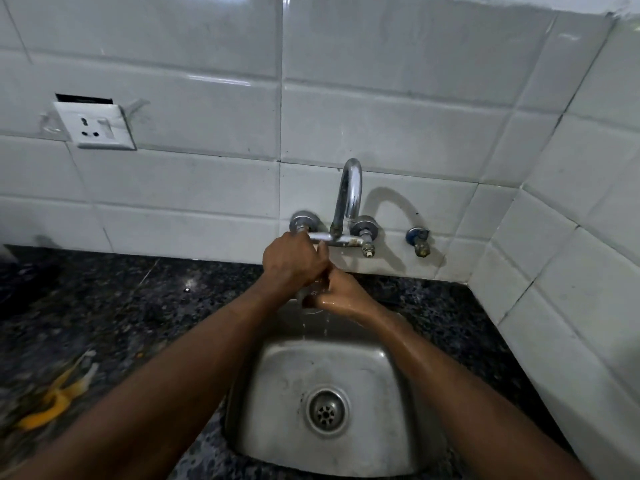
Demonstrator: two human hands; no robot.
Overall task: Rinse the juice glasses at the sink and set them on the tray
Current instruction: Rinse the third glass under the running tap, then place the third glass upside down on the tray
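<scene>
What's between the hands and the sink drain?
Head view: below the left hand and right hand, only thin water drips fall onto the bare steel sink; nothing rests before the drain.

The one head-worn wide-angle camera looks forward and steeply down from close above the sink (381,375), facing the tiled wall (207,81) and tap (350,188), with both forearms entering from the bottom edge

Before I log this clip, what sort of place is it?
Most likely a small home kitchen: a steel sink set into a dark speckled stone counter, a wall-mounted tap on white tiles, and a yellow fruit peel lying on the counter.
</scene>
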